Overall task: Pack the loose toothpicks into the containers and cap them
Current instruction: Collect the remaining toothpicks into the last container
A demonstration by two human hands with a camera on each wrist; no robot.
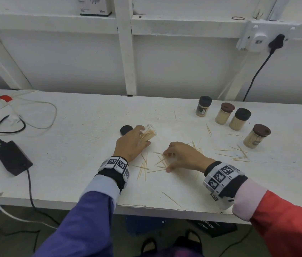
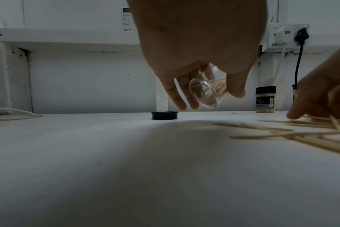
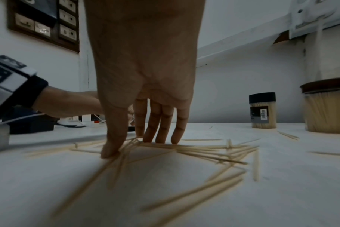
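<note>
White-painted tabletop (image 1: 83,115) carries everything. The left hand (image 1: 130,143) curls its fingers and thumb round a clear container (image 1: 148,134), tilted with its open mouth up and away from the wrist, partly filled with toothpicks and lifted off the surface in the left wrist view. A black cap (image 1: 126,130) lies flat just beyond the left hand's fingers, on its outer side, apart from the container.

The right hand (image 1: 181,156) reaches down with fingers straight and close together, thumb set apart, fingertips (image 3: 161,138) pressing on a heap of loose toothpicks (image 1: 160,162) lying between the two hands. More toothpicks fan out past the right hand's far side (image 1: 239,154), and a single one (image 1: 171,199) lies toward the near table edge, between the wrists.

Four capped containers stand well beyond and outward of the right hand: two with black caps (image 1: 203,106) (image 1: 240,119) and two with brown caps (image 1: 224,113) (image 1: 256,135).

Outward of the left hand a broad bare stretch of table runs to a black power adapter (image 1: 13,158) and its cables near the front edge.
</note>
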